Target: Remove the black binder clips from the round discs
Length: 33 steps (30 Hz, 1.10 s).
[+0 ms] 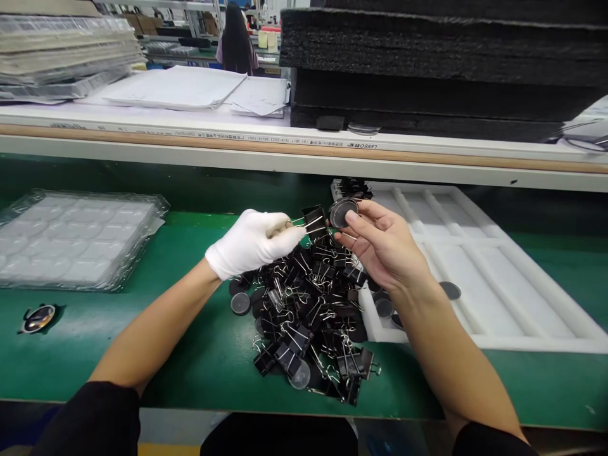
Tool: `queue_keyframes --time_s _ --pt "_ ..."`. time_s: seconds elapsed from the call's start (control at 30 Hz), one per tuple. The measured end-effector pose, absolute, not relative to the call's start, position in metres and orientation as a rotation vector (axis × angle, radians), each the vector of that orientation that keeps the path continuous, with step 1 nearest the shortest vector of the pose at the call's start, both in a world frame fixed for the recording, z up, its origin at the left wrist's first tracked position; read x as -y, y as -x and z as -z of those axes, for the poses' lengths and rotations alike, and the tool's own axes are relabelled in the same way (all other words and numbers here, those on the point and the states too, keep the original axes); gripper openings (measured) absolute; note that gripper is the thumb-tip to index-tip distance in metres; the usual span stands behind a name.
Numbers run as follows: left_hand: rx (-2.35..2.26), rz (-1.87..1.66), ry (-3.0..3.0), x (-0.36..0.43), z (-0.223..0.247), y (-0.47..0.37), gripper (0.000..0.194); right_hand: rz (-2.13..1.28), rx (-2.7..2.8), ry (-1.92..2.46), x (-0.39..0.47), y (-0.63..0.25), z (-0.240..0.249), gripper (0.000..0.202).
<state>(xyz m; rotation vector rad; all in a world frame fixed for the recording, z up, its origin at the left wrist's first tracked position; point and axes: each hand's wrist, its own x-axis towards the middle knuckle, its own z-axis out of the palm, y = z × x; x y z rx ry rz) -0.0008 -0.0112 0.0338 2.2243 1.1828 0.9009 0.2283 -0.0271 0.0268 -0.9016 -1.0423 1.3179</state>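
My left hand [259, 242], in a white glove, is closed on the wire handles of a black binder clip [313, 221]. Bare-skinned, my right hand [387, 244] pinches a dark round disc [342, 213] with a clear rim between thumb and fingers. The disc is close beside the clip; whether they touch I cannot tell. Below both hands spreads a heap of black binder clips [308, 310], with round discs among them. One clear disc [299, 375] lies at the heap's front edge, and a grey disc [240, 303] at its left.
A white foam tray [532, 278] with long compartments sits at right, holding a few discs. Clear plastic trays [80, 240] are stacked at left, near a small watch-like part [38, 318]. A shelf edge [237, 144] crosses behind, bearing papers [178, 87] and black foam blocks [427, 57].
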Motion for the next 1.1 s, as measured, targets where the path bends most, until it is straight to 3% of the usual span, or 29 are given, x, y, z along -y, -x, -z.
queue_keyframes --time_s 0.53,0.73,0.87,0.97,1.1 --pt "-1.184 -0.884 -2.084 0.012 -0.023 -0.010 0.043 -1.318 1.043 0.919 0.025 -0.215 -0.013 0.033" --pt "-1.046 -0.635 -2.299 0.006 -0.017 -0.004 0.050 -1.271 0.926 0.857 0.023 -0.215 -0.016 0.032" --pt "-1.153 -0.320 -2.896 0.001 0.000 -0.009 0.035 -1.238 0.888 0.856 0.019 -0.221 -0.017 0.028" --pt "-1.139 -0.135 -3.026 -0.001 0.013 -0.015 0.046 -1.251 0.936 0.898 0.017 -0.224 -0.016 0.029" --pt "-1.096 -0.135 -2.922 -0.002 0.019 -0.017 0.027 -1.303 0.904 0.908 0.019 -0.220 -0.016 0.028"
